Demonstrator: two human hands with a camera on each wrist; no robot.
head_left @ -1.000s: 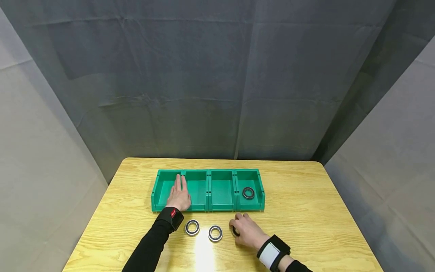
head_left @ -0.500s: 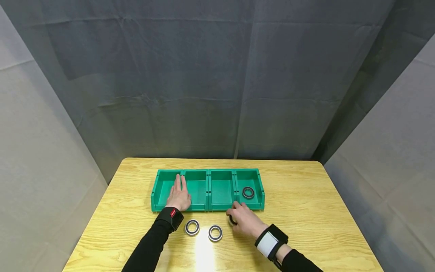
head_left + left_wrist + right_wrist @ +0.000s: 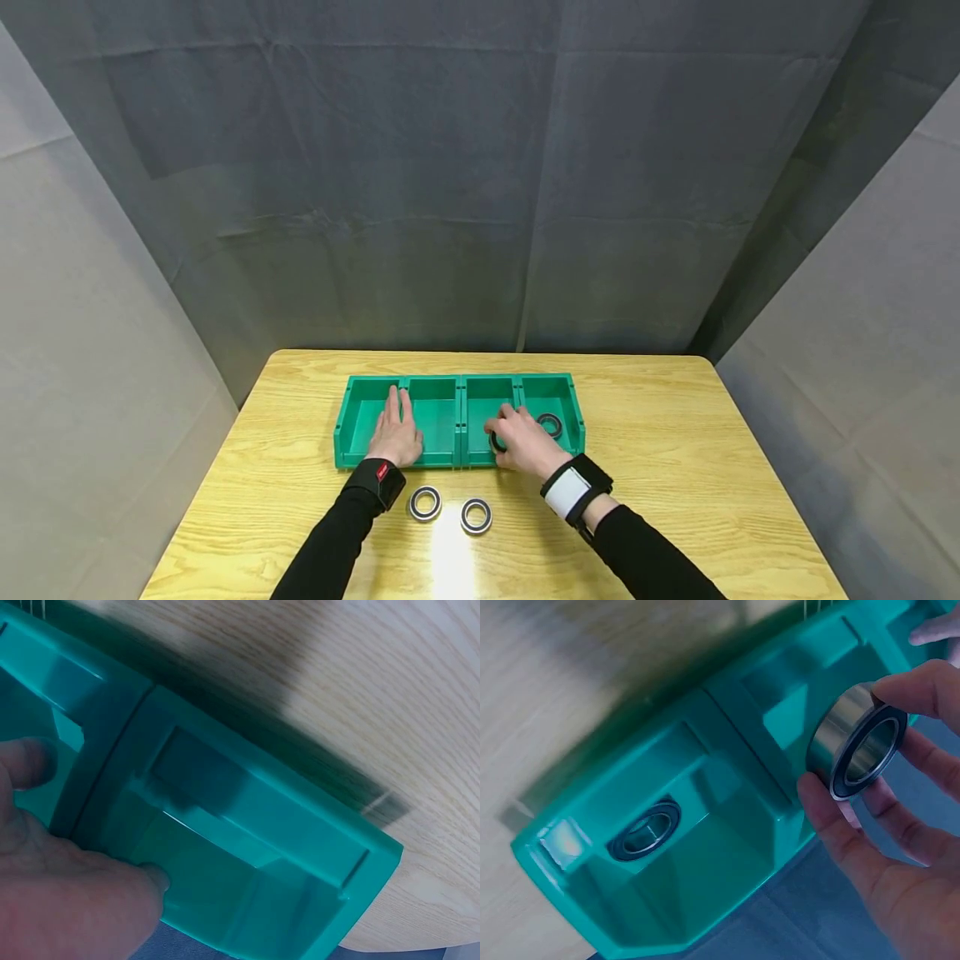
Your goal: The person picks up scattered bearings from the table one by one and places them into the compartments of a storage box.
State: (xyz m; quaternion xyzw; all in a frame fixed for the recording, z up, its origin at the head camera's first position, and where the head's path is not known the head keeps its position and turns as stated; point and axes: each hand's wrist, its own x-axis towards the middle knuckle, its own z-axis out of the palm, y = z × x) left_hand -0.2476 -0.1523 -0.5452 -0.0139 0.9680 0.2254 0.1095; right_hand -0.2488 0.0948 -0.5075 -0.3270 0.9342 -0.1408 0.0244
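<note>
My right hand point(image 3: 529, 443) pinches a ball bearing point(image 3: 859, 742), a steel ring with a dark seal, between thumb and fingers. It hovers over the third compartment from the left of a green divided bin point(image 3: 433, 458). Inside the rightmost compartment lies another bearing point(image 3: 646, 831), partly covered by the right hand in the head view. My left hand point(image 3: 396, 435) rests on the bin around the divider between the two left compartments, its fingers fairly straight. In the left wrist view, part of the left hand point(image 3: 67, 892) shows over that divider.
Two more bearings lie flat on the wooden table point(image 3: 660, 467) in front of the bin: a left one point(image 3: 424, 503) and a right one point(image 3: 476, 517). Grey cloth point(image 3: 375, 208) hangs behind the table, with paler sheets at both sides.
The right hand has lifted the bearing from the table and carried it forward and slightly left, over the bin. The left hand has stayed in place.
</note>
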